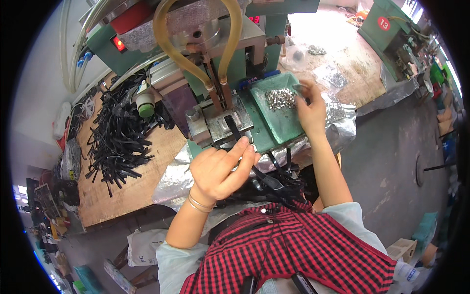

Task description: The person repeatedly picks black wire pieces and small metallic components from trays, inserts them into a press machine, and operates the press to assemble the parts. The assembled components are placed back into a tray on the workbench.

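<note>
The left hand (223, 169) pinches a black strap (234, 131) between thumb and fingers and holds its far end on the metal die block (220, 125) of the green press machine (215, 54), directly under the press head. The right hand (311, 110) reaches into the green tray (274, 125) beside the die. Its fingertips are closed on something at the edge of the heap of small silver metal parts (280, 99), but the piece itself is too small to make out. More black straps (279, 179) lie in the person's lap, against the red-and-black checked apron (298, 250). A large pile of black straps (120, 134) lies on the wooden surface (122, 191) to the left of the machine. Silver foil sheeting (171, 183) covers the front edge of the surface.

Hazards, as judged from this position:
- The left fingertips are close to the die. If the press cycles while they are there, a crush injury is likely.
- The strap end is held by hand only. A slight pull from the lap bundle could shift it off the die, giving a misplaced fitting.
- The tray sits tilted toward the person. A careless reach could push silver parts over its lower rim onto the foil.
- The yellow tubes (169, 44) hang near the press head. A raised hand could snag one.
</note>
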`<state>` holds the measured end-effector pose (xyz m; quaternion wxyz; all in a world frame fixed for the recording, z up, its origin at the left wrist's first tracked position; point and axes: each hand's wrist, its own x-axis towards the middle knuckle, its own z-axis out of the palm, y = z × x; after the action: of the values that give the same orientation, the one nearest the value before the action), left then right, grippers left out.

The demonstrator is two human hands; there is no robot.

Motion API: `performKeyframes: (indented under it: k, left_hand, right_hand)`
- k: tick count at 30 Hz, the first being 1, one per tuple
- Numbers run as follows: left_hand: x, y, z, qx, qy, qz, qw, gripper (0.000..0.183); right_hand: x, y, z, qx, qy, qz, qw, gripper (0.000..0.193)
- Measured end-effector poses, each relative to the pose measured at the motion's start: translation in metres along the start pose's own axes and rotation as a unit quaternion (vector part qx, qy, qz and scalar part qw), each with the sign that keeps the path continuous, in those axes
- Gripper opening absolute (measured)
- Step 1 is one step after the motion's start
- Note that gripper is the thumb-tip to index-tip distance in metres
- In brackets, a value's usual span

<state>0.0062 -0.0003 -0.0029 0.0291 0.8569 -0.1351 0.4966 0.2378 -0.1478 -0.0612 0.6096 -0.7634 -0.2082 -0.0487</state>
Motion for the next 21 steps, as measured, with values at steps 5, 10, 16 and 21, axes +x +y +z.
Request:
performKeyframes:
  k: [5,10,16,21]
  left_hand:
    - [-0.004,0.000,0.003,-0.004,0.008,-0.011,1.000,0.022]
    - [-0.002,0.006,-0.004,-0.028,-0.009,-0.057,0.998,0.030]
    - [-0.026,0.032,-0.012,-0.073,0.005,-0.172,0.982,0.044]
    - [-0.078,0.004,-0.060,0.140,0.036,-0.219,0.965,0.025]
  right_hand:
    - [-0.028,0.016,-0.002,-0.196,-0.058,-0.142,0.969,0.016]
    - [-0.031,0.009,0.016,-0.300,-0.025,-0.148,0.942,0.011]
    - [-0.027,0.007,0.015,-0.352,-0.038,-0.167,0.920,0.009]
    - [-0.037,0.022,0.003,-0.258,-0.002,-0.153,0.954,0.007]
